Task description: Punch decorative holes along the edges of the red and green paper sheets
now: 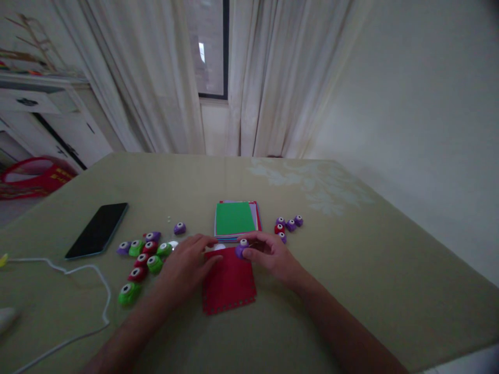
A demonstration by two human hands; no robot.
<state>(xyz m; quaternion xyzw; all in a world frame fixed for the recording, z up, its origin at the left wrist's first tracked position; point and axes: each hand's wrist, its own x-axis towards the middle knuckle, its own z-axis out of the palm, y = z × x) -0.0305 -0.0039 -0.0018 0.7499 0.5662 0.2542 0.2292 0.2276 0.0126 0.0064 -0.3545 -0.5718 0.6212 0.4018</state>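
Observation:
In my right hand (268, 254) a small purple craft punch (240, 249) with a white button is pinched between thumb and fingers. It sits at the upper right corner of a red paper sheet (230, 283). Small notches run along the sheet's lower edge. My left hand (193, 262) holds the sheet's upper left part, its thumb lying on top and its fingers at the far edge. A small white round thing (219, 246) shows between the hands, partly hidden. Left of my left hand lie several red, green and purple punches (139, 274), some behind the hand.
Beyond my hands lies a stack of coloured paper (235, 218), green on top. More punches (290, 225) stand to its right, and a single purple punch (180, 228) to its left. A dark tablet (99, 228) and a white cable (105, 298) are on the left.

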